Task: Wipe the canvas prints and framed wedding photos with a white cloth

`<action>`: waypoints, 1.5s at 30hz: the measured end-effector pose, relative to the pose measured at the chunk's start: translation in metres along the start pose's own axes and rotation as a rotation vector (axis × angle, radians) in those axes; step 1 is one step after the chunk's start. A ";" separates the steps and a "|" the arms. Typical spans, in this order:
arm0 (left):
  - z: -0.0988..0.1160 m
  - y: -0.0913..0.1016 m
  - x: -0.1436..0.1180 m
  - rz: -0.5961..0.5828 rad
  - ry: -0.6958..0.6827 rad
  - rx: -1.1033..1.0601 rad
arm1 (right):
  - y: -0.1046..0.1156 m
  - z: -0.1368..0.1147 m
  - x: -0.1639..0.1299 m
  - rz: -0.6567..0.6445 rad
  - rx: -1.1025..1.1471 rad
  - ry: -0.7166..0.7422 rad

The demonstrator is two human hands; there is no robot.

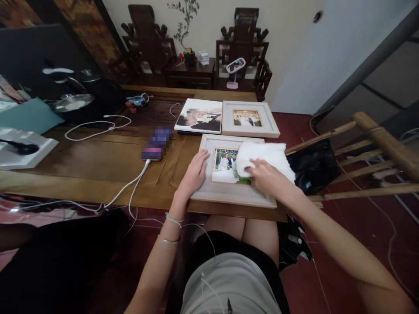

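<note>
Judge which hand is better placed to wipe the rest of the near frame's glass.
Probably right: the right hand presses the white cloth on the near picture frame's glass, while the left hand lies flat on its left border.

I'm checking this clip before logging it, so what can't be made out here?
Head view only:
- The right part of the near frame: covered by the white cloth and right hand.
- Frame edge under the left hand: hidden.
- Phone screen and photo album cover: blurred.
- Far frame photo: too small.
</note>
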State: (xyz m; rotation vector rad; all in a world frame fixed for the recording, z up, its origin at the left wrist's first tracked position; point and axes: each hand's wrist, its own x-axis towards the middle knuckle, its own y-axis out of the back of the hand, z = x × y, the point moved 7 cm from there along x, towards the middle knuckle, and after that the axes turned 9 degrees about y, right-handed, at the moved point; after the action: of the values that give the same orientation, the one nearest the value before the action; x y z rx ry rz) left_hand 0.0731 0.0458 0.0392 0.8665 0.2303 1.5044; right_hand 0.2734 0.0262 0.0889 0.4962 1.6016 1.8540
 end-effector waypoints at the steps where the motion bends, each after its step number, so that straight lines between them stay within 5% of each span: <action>1: 0.000 0.000 0.000 0.005 0.001 -0.001 | 0.005 -0.010 -0.010 -0.025 0.038 0.009; 6: -0.001 0.000 0.000 0.009 -0.005 0.001 | 0.026 -0.058 -0.046 -0.052 0.195 0.101; 9: -0.001 0.001 0.000 0.008 -0.007 -0.008 | 0.021 -0.064 -0.046 0.029 0.229 0.083; 18: 0.005 0.006 -0.001 0.022 -0.024 -0.047 | -0.013 0.039 0.030 0.236 0.055 -0.086; 22: 0.004 0.006 -0.002 0.040 -0.019 -0.048 | -0.010 0.052 0.057 0.214 -0.002 -0.064; 25: 0.002 0.006 -0.002 0.043 -0.026 -0.044 | -0.009 0.028 0.049 0.141 -0.010 -0.030; 30: 0.001 0.004 -0.001 0.031 -0.022 -0.027 | 0.007 -0.041 -0.013 0.021 0.089 0.068; 36: 0.000 0.004 -0.001 0.034 0.000 -0.018 | 0.031 -0.091 -0.051 0.023 0.245 0.177; 40: -0.001 0.003 0.000 0.004 0.000 -0.001 | 0.013 -0.067 -0.025 0.056 0.240 0.089; 45: -0.001 0.004 0.001 -0.024 -0.002 0.008 | -0.004 0.006 0.024 0.217 0.150 0.024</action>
State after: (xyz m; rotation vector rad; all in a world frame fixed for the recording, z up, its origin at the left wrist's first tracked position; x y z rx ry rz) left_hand 0.0700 0.0460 0.0413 0.8689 0.2443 1.4810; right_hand 0.2604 0.0469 0.0833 0.7426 1.7706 1.9092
